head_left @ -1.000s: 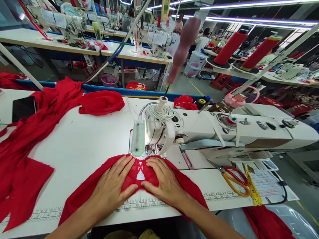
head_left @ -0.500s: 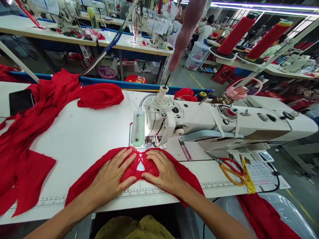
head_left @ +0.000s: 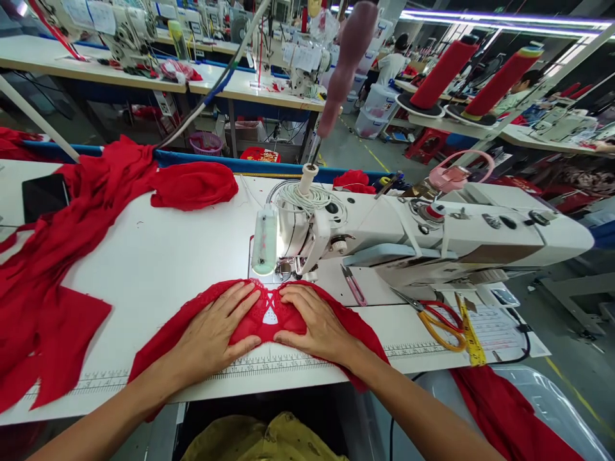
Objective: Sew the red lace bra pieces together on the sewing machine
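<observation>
A red lace garment (head_left: 283, 318), which looks like a bra, lies spread on the white table at the front of the sewing machine (head_left: 307, 237). A small crossed-strap opening shows at its middle. My left hand (head_left: 211, 330) rests flat on the left half, fingers stretched out. On the right half, my right hand (head_left: 319, 323) presses down with its fingers spread and thumb toward the middle. Both hands are open. The garment's upper edge lies just in front of the machine's needle area, and its sides run out beneath my wrists.
Red fabric (head_left: 81, 256) is heaped at the left beside a black phone (head_left: 45, 197). Right of the garment lie pink-handled snips (head_left: 354, 286), scissors (head_left: 439, 323) and a yellow tape measure (head_left: 471, 333). A clear bin (head_left: 542, 390) with red cloth stands below the table's right edge.
The view has shifted slightly. Both hands stay on the garment in nearly the same pose, and the garment lies almost as before.
</observation>
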`<state>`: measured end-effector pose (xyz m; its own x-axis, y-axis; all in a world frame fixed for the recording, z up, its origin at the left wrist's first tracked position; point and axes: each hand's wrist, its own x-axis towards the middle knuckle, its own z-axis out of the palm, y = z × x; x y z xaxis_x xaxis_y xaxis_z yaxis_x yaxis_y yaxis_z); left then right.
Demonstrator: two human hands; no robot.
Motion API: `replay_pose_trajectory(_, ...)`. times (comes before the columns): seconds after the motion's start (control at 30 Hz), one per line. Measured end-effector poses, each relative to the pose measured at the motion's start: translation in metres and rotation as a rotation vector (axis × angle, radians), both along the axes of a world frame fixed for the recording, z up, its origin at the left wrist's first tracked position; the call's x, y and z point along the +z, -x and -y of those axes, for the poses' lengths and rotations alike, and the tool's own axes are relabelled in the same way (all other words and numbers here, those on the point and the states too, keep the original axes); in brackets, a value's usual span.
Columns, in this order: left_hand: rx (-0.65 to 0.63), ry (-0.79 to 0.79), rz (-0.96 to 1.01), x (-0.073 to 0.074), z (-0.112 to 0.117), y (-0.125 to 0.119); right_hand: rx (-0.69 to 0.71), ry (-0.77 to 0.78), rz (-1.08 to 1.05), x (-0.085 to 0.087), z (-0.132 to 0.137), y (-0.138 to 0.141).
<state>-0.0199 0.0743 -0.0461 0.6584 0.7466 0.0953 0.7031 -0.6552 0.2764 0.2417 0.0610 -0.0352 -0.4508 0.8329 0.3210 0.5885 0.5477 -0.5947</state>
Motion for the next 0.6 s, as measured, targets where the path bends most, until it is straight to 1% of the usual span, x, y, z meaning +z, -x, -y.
replay_pose_trajectory(0.3, -0.007, -0.087, -0.010, -0.003, 0.001, 0.000, 0.003, -0.005, -0.003, 0.000, 0.000, 0.000)
replay_pose_trajectory(0.37, -0.014, -0.109, 0.000, -0.002, 0.002, 0.000, 0.006, -0.006, -0.004, 0.003, 0.001, 0.000)
replay_pose_trajectory(0.47, -0.021, -0.153, 0.069, 0.005, 0.008, -0.005, 0.007, 0.003, -0.016, 0.013, 0.003, 0.000)
replay_pose_trajectory(0.53, -0.018, -0.193, 0.148, 0.012, 0.013, -0.012, -0.047, -0.023, -0.007, 0.018, 0.004, 0.001)
replay_pose_trajectory(0.6, -0.025, -0.243, 0.214, 0.018, 0.019, -0.022, -0.166, -0.096, 0.067, 0.020, 0.002, 0.006)
